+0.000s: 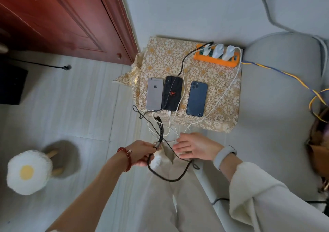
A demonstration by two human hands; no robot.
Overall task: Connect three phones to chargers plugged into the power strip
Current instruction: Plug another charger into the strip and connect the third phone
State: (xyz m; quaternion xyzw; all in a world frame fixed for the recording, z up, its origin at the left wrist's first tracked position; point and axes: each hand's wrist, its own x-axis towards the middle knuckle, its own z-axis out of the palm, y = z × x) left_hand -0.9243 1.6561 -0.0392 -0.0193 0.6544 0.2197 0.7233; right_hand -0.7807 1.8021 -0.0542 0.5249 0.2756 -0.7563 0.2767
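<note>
Low in the frame, the left hand point(142, 151) is closed around the metal junction of a black multi-head cable point(160, 135), whose short branches fan up toward the table edge while the rest loops down across the person's pale trousers. Just to its right, the right hand point(194, 147) is open, palm up, fingers spread, gripping nothing; a thin white cable point(170, 133) trails just beside its fingertips.

Above the hands, at the frame's centre, stands a small table point(222, 92) covered in a gold floral cloth. Three phones lie face down in a row near its lower edge: a silver phone point(154, 93) on the left, a black phone point(172, 93) with a red spider mark touching its right side, and a blue phone point(197, 98) a little apart to the right. A black cord reaches the silver phone's bottom edge and a white plug sits at the black phone's. Nothing is plugged into the blue phone.

At the table's upper right corner sits an orange power strip point(218, 60) holding three white chargers point(218, 51).
</note>
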